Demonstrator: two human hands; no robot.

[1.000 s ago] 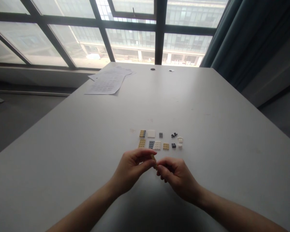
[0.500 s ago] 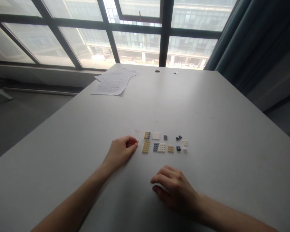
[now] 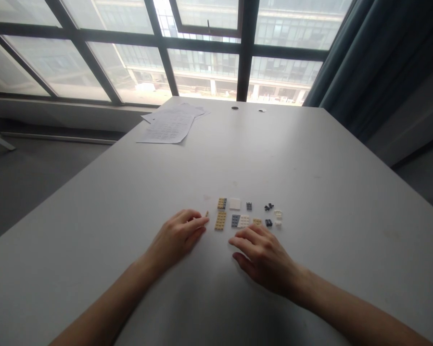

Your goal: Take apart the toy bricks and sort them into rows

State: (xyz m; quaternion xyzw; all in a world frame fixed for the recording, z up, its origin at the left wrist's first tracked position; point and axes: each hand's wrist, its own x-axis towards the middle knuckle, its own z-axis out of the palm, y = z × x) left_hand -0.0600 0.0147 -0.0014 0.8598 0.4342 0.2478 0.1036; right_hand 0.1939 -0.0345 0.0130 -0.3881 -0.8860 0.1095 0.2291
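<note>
Upper-left papers (image 3: 171,127) bear illegible print; at centre, the loosely open left hand (image 3: 178,233) touches a tan brick (image 3: 207,214), the right hand (image 3: 263,254) parted.

Pretty backlit: windows (image 3: 204,72) washed out, curtain (image 3: 350,67) kinda murky, near end of the table (image 3: 202,307) in soft shadow.

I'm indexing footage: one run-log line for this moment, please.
left hand: at narrow tan plastic piece, grip unclear | right hand: open, partly hiding tan studded plastic plate | nearby: smooth white square tile
</note>
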